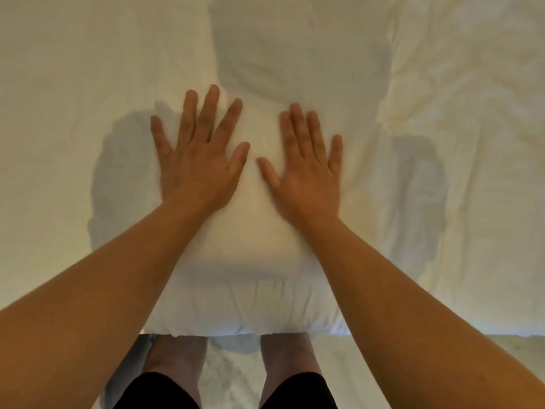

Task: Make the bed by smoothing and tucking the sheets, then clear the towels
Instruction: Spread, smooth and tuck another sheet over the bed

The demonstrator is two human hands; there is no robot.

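White sheet covers the bed, smooth at left, rumpled at far right — left hand and right hand press flat, fingers spread, near its near edge.

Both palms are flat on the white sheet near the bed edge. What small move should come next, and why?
Probably sweep the right hand outward toward the rumpled folds at the far right, while the left hand presses the sheet in place. The left side already looks smooth; the right is creased.
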